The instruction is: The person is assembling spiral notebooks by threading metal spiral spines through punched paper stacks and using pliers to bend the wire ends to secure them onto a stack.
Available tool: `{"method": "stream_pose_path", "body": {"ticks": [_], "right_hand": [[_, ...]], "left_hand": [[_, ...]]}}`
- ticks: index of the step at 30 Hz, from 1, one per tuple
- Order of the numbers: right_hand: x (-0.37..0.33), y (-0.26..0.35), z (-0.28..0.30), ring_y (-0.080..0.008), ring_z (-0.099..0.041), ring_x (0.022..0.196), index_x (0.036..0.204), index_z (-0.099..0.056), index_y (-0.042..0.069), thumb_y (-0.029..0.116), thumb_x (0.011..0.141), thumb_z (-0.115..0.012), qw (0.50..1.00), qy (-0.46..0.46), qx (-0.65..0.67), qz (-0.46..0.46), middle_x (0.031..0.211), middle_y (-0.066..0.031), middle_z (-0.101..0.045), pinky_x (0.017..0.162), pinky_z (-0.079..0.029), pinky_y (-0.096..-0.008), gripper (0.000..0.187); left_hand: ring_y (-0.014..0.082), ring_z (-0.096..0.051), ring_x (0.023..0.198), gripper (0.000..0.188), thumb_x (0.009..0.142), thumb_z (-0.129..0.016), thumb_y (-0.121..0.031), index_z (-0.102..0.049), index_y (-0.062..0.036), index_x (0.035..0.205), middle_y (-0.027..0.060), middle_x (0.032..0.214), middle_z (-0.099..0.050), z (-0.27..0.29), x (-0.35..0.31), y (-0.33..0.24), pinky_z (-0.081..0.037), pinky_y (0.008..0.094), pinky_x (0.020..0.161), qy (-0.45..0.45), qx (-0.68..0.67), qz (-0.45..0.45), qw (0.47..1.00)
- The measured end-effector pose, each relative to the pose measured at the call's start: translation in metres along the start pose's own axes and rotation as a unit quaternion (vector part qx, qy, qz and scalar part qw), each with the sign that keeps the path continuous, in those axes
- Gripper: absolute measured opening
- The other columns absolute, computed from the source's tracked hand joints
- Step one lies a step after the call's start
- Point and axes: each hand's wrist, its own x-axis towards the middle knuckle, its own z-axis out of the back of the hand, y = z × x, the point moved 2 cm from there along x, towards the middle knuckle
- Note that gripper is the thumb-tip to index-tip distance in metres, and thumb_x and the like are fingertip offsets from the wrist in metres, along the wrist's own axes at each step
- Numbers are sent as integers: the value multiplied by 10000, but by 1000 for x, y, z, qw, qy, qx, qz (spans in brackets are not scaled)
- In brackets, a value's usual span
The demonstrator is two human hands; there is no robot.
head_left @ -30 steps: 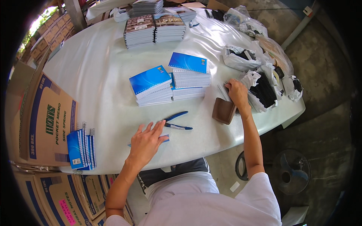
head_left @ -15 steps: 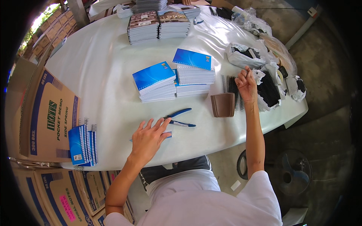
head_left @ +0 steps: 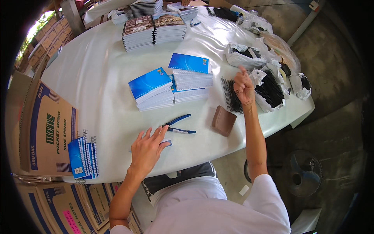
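My left hand (head_left: pixel 146 153) rests palm down near the table's front edge, fingers stretched apart. Beneath it a blue-edged piece (head_left: pixel 166 144), mostly covered by the hand, pokes out on both sides. Blue-handled pliers (head_left: pixel 181 131) lie with handles spread, their jaw end by my left fingertips. Over at the right, my right hand (head_left: pixel 244 89) hovers at a row of black spiral binding coils (head_left: pixel 230 94); its fingers are blurred, and whether they hold anything is unclear. A brown block-like object (head_left: pixel 224 121) lies tilted just nearer to me than those coils.
Stacks of blue-covered notebooks (head_left: pixel 150 83) stand mid-table, with thicker book stacks (head_left: pixel 138 33) behind. Torn plastic bags of black coils (head_left: pixel 269 89) line the right edge. Coil-bound blue notebooks (head_left: pixel 78 154) lean by a cardboard box (head_left: pixel 50 128) at left. A fan (head_left: pixel 306 173) stands below right.
The brown block has turned and shifted toward me, uncovering more of the coils. My right hand has moved slightly at the coils. My left hand stays by the pliers; the whole view has shifted a little.
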Motion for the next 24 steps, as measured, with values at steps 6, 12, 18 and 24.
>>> {"method": "stream_pose_path", "body": {"ticks": [6, 12, 18, 24], "right_hand": [[6, -17, -50, -113, -442, 681, 1174, -611, -2, 139, 973, -586, 969, 48, -239, 49, 895, -33, -542, 643, -379, -253, 247], [3, -19, -52, -113, -453, 743, 1118, -617, -4, 174, 1004, -553, 963, 25, -260, -58, 865, -18, -514, 740, -399, -281, 220], [5, -30, -42, -109, -437, 704, 1162, -568, 4, 214, 1040, -493, 934, -55, -352, 32, 807, 7, -481, 691, -393, -271, 254], [6, -17, -71, -125, -501, 770, 1089, -633, -18, 182, 1026, -514, 952, -75, -297, 22, 882, -17, -569, 710, -423, -253, 241]], "left_hand": [[345, -632, 1136, 581, 890, -651, -388, -504, -179, 1412, 95, 1238, -668, 3, -1, 0, -479, 467, 971, -2, -2, 7, 1000], [344, -632, 1139, 590, 887, -653, -390, -501, -179, 1417, 93, 1239, -669, 0, -3, 2, -477, 468, 977, -9, 9, 2, 1000], [349, -611, 1161, 611, 875, -673, -331, -481, -181, 1435, 68, 1255, -659, 0, -2, 0, -477, 472, 971, -7, -2, 6, 1000], [355, -608, 1164, 597, 883, -671, -327, -485, -176, 1430, 62, 1262, -657, 0, -1, 0, -474, 468, 971, -4, -13, 18, 1000]]}}
